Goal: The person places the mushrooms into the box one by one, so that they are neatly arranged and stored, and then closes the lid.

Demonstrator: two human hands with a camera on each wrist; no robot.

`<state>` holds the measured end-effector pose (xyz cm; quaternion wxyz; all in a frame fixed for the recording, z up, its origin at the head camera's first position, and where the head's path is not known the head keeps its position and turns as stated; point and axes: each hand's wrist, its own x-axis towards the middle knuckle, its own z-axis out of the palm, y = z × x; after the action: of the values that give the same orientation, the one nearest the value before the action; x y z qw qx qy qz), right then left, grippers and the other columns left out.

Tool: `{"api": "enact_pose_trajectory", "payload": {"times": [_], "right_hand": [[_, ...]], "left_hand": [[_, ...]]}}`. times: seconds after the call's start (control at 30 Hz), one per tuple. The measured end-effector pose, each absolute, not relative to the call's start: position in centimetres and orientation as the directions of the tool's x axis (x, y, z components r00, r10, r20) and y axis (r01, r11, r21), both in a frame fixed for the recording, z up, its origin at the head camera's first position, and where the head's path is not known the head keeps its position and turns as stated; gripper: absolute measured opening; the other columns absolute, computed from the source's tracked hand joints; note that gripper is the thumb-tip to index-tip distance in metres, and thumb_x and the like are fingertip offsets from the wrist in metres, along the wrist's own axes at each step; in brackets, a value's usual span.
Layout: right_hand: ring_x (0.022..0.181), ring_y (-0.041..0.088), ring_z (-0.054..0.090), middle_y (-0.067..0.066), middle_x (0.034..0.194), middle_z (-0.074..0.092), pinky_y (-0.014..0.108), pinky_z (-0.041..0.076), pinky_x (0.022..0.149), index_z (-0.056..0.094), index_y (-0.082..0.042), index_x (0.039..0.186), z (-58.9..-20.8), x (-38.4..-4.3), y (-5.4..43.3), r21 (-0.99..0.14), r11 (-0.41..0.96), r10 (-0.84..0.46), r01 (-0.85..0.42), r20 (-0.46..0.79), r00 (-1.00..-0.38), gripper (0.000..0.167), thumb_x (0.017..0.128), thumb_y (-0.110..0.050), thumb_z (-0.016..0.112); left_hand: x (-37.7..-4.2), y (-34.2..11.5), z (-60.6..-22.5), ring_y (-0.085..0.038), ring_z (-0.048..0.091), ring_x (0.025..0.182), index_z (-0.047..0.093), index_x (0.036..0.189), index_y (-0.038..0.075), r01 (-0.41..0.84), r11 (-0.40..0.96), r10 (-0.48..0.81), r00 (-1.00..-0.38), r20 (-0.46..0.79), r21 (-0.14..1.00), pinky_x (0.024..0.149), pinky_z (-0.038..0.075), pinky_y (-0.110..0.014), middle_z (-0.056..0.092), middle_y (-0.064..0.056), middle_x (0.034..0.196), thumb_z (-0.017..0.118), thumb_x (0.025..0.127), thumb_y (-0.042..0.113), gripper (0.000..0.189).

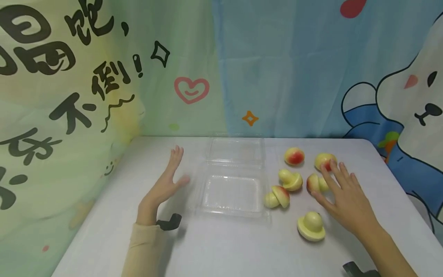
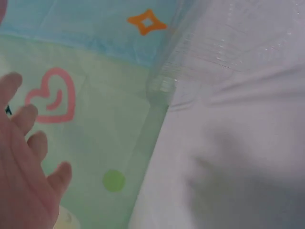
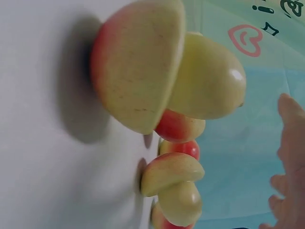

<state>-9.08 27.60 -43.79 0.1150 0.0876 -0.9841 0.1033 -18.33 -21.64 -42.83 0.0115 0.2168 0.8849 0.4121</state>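
Observation:
My left hand (image 1: 162, 191) is raised over the table left of a clear plastic clamshell box (image 1: 232, 194), fingers straight and thumb apart, holding nothing. The box lies with its lid (image 1: 236, 152) folded back, and I see nothing inside. My right hand (image 1: 349, 204) hovers with spread fingers over several yellow-and-red mushroom-shaped pieces. Nearest its fingers are one piece at the back right (image 1: 323, 161) and one lying sideways (image 1: 314, 183), both partly covered in the head view. Another piece (image 1: 312, 226) stands stalk up toward the front; in the right wrist view its cap (image 3: 136, 67) looms close.
More mushroom-shaped pieces lie beside the box's right side: one by its corner (image 1: 278, 197), one just behind (image 1: 290, 180), and a red-topped one (image 1: 294, 156) farther back. A printed curtain (image 1: 277, 77) hangs behind the white table (image 1: 221, 250).

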Motion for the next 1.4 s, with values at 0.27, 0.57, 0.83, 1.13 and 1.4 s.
{"api": "enact_pose_trajectory", "payload": {"times": [0.27,0.57,0.83,1.13,1.4], "right_hand": [[0.148,0.022,0.016,0.010,0.156,0.027,0.037,0.007,0.122,0.034,-0.011,0.148,-44.5,-8.0,27.5,-0.210,0.900,-0.237,-0.382,0.499,-0.833,0.072,0.091,-0.050,0.056],[0.147,0.018,0.018,0.007,0.156,0.029,0.029,0.007,0.121,0.040,-0.011,0.145,-45.1,-7.2,27.4,-0.221,0.866,-0.277,-0.448,0.533,-0.799,0.074,0.090,-0.059,0.051],[0.146,0.018,0.021,0.011,0.152,0.036,0.026,0.008,0.121,0.044,-0.009,0.142,-45.9,-7.1,27.1,-0.236,0.841,-0.303,-0.488,0.542,-0.784,0.078,0.088,-0.065,0.048],[0.147,0.017,0.017,0.009,0.155,0.031,0.022,0.004,0.120,0.040,-0.009,0.145,-46.7,-6.5,26.7,-0.225,0.849,-0.325,-0.478,0.491,-0.808,0.089,0.072,-0.043,0.077],[0.146,0.020,0.020,0.012,0.152,0.035,0.021,0.005,0.120,0.040,-0.008,0.144,-47.5,-6.4,26.2,-0.245,0.824,-0.349,-0.511,0.491,-0.798,0.089,0.080,-0.067,0.057]], "left_hand": [[-18.1,-21.9,-43.9,-0.030,-0.009,0.148,-0.001,0.154,0.025,0.353,0.442,0.441,-0.886,0.143,0.825,0.114,0.004,-0.065,-0.012,-0.001,0.160,0.063,0.070,0.073,0.116],[-18.3,-21.8,-44.3,-0.023,-0.006,0.148,-0.002,0.154,0.021,0.393,0.370,0.475,-0.859,0.192,0.842,0.118,0.008,-0.056,-0.008,0.002,0.161,0.062,0.069,0.075,0.119],[-19.5,-21.5,-44.9,-0.014,-0.005,0.148,-0.003,0.153,0.025,0.403,0.281,0.517,-0.828,0.216,0.871,0.118,0.009,-0.053,-0.007,0.010,0.160,0.063,0.062,0.077,0.124],[-20.1,-21.3,-45.4,-0.018,-0.009,0.148,-0.006,0.153,0.017,0.392,0.274,0.514,-0.831,0.212,0.878,0.117,0.010,-0.055,-0.014,0.004,0.159,0.062,0.061,0.078,0.129],[-20.1,-21.5,-46.3,-0.024,-0.011,0.148,-0.007,0.153,0.012,0.333,0.203,0.495,-0.846,0.197,0.921,0.116,0.007,-0.057,-0.016,-0.001,0.159,0.066,0.063,0.073,0.131]]}}
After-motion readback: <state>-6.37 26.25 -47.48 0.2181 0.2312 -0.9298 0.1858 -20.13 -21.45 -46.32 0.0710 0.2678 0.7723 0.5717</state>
